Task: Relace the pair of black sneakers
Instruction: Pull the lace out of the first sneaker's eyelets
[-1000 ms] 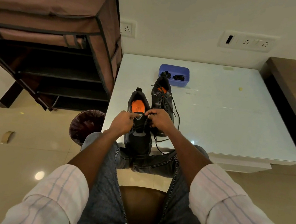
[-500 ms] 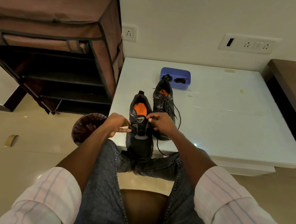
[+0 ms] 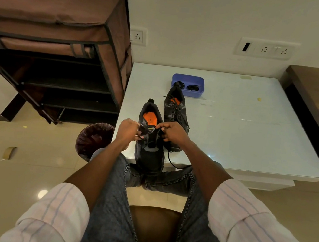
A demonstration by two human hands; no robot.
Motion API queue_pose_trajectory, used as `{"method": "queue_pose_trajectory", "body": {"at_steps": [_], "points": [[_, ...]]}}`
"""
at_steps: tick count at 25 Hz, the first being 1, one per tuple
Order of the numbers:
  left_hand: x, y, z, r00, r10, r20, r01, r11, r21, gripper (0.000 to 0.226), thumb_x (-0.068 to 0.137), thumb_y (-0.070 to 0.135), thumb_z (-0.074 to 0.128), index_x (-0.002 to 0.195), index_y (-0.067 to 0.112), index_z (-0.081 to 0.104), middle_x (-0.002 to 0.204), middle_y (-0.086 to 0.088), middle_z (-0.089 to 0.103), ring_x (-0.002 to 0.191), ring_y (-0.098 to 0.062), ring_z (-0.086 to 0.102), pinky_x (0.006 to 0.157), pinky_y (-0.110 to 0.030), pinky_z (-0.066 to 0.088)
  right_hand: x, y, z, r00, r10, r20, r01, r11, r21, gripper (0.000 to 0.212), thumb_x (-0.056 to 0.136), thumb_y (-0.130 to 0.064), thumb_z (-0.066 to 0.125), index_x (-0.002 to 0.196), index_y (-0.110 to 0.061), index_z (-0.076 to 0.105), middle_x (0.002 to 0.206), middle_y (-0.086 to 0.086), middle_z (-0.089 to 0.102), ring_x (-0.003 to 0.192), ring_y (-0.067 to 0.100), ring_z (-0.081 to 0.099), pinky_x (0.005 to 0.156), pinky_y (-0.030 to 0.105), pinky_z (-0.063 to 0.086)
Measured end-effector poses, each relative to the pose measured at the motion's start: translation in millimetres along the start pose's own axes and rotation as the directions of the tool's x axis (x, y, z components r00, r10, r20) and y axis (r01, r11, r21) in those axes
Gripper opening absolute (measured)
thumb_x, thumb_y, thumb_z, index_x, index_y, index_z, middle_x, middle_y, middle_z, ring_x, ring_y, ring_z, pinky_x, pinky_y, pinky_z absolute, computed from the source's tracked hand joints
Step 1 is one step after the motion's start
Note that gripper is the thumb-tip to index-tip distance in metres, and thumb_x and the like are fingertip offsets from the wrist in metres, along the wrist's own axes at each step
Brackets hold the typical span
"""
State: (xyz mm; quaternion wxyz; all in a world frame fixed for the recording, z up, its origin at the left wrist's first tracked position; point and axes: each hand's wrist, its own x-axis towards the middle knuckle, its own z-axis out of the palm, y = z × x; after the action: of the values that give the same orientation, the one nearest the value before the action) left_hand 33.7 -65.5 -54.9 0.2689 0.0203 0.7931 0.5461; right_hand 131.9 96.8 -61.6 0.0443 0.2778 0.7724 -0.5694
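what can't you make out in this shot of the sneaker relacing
- Head view: the near sneaker's eyelets and how far its lace is threaded, hidden behind the left hand and right hand.
- Head view: what each hand's fingertips pinch, too small and dark.
- Head view: the dark items in the blue tray, too small to identify.
- Head view: the far sneaker's toe, hidden by the right hand.

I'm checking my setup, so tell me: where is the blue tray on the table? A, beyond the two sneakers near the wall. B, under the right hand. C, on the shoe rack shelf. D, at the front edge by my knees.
A: the blue tray sits beyond the two sneakers, towards the wall.
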Motion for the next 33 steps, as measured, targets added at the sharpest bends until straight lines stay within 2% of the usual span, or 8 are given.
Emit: {"method": "queue_pose_trajectory", "body": {"at_steps": [3, 9, 13, 16, 19, 23, 30, 33], "points": [[1, 1, -7, 0.990, 0.004, -0.138, 0.003, 0.999, 0.052, 0.024, 0.091, -0.004, 0.048, 0.113, 0.005, 0.053, 0.131, -0.019, 0.053, 0.084, -0.022, 0.062, 0.071, -0.024, 0.057, 0, 0, 0, 1.000, 0.017, 0.007, -0.018, 1.000, 0.023, 0.035, 0.103, -0.007, 0.040, 0.099, -0.020, 0.072, 0.076, -0.003, 0.058, 0.064, 0.009, 0.052, 0.058, 0.021, 0.047], [-4, -17, 13, 0.876, 0.317, 0.365, -0.479, 0.671, 0.566, 0.013, 0.094, 0.013, 0.063, 0.105, 0.011, 0.071, 0.158, -0.014, 0.027, 0.137, -0.032, 0.041, 0.106, -0.035, 0.041, 0, 0, 0, 0.999, 0.039, 0.016, -0.040, 0.998, 0.046, 0.035, 0.103, -0.007, 0.039, 0.104, -0.018, 0.072, 0.072, 0.002, 0.056, 0.059, 0.010, 0.048, 0.058, 0.023, 0.047], [1, -4, 6, 0.966, 0.203, -0.163, -0.190, 0.978, 0.091, 0.016, 0.094, 0.005, 0.049, 0.088, 0.017, 0.058, 0.102, -0.009, 0.063, 0.095, -0.029, 0.065, 0.080, -0.041, 0.057, -3, -3, 2, 0.999, 0.045, 0.008, -0.046, 0.998, 0.054, 0.034, 0.104, -0.008, 0.040, 0.105, -0.021, 0.071, 0.088, 0.003, 0.065, 0.068, 0.010, 0.058, 0.064, 0.023, 0.052], [2, 0, -5, 0.895, 0.153, -0.419, -0.088, 0.981, 0.171, 0.023, 0.093, 0.001, 0.051, 0.113, 0.007, 0.058, 0.126, -0.013, 0.056, 0.105, -0.023, 0.056, 0.085, -0.032, 0.048, -4, -5, 3, 0.998, 0.067, -0.003, -0.067, 0.996, 0.067, 0.034, 0.103, -0.006, 0.040, 0.105, -0.020, 0.071, 0.085, 0.003, 0.064, 0.063, 0.009, 0.055, 0.063, 0.024, 0.052], [1, -9, 3, 0.877, 0.478, 0.055, -0.428, 0.722, 0.544, 0.037, 0.086, 0.008, 0.064, 0.119, 0.023, 0.061, 0.150, -0.010, 0.037, 0.139, -0.030, 0.036, 0.111, -0.040, 0.038, -5, -6, 1, 0.997, 0.082, 0.001, -0.082, 0.993, 0.086, 0.034, 0.103, -0.005, 0.039, 0.109, -0.015, 0.071, 0.083, 0.004, 0.061, 0.061, 0.009, 0.052, 0.063, 0.024, 0.053], [4, -28, 16, 0.845, 0.340, 0.414, -0.535, 0.538, 0.651, 0.023, 0.093, 0.021, 0.067, 0.113, 0.013, 0.074, 0.162, -0.013, 0.017, 0.148, -0.032, 0.019, 0.119, -0.045, 0.027, -7, -8, 1, 0.997, 0.076, 0.016, -0.077, 0.993, 0.092, 0.034, 0.102, -0.004, 0.039, 0.114, -0.011, 0.070, 0.076, 0.002, 0.059, 0.057, 0.007, 0.052, 0.064, 0.024, 0.053], [4, 0, 2, 0.902, 0.157, -0.402, -0.166, 0.986, 0.012, 0.012, 0.098, 0.010, 0.047, 0.095, 0.014, 0.057, 0.106, -0.009, 0.062, 0.095, -0.029, 0.065, 0.081, -0.039, 0.055, -9, -11, 3, 0.997, 0.082, 0.002, -0.082, 0.991, 0.108, 0.035, 0.103, -0.004, 0.038, 0.116, -0.014, 0.069, 0.099, 0.007, 0.066, 0.070, 0.009, 0.060, 0.064, 0.022, 0.054], [1, 5, -9, 0.854, 0.158, -0.495, -0.087, 0.983, 0.163, 0.016, 0.098, 0.010, 0.050, 0.106, 0.005, 0.063, 0.113, -0.010, 0.062, 0.096, -0.023, 0.061, 0.075, -0.027, 0.045, -9, -10, 2, 0.996, 0.090, -0.003, -0.089, 0.992, 0.092, 0.035, 0.103, -0.005, 0.038, 0.115, -0.015, 0.070, 0.102, 0.007, 0.066, 0.074, 0.012, 0.062, 0.069, 0.024, 0.056]]}}
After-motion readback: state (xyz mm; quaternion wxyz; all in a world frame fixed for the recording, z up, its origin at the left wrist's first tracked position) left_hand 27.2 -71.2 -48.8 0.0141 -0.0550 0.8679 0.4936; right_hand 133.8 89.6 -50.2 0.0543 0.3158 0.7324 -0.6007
